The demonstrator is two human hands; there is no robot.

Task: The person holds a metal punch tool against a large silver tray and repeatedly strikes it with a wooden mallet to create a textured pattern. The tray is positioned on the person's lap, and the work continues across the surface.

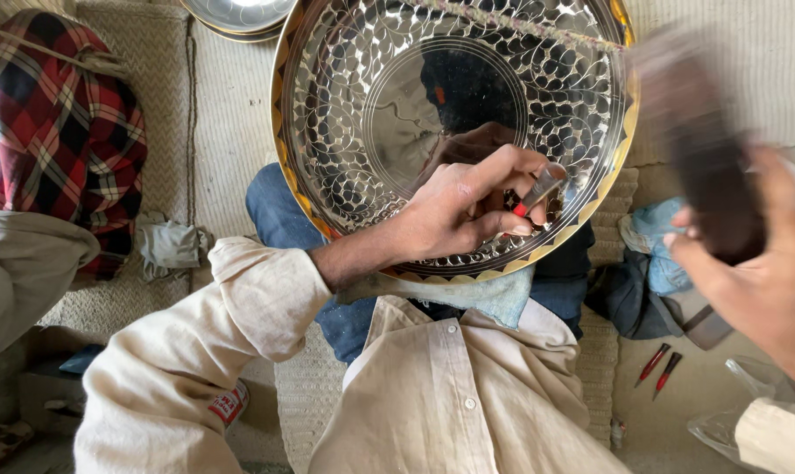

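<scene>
The left hand (463,211), at the frame's centre, pinched a short metal chisel (538,190) with a red tip; its long axis slanted toward the upper right, tip on the lower right rim of the large engraved tray (345,79) propped on the lap. The right hand (757,263), at the right edge, gripped a blurred dark mallet (705,149) raised well apart from the chisel. Two red-handled tools (659,369) lay lower right; a small red-and-white label (229,405) showed lower left.
</scene>
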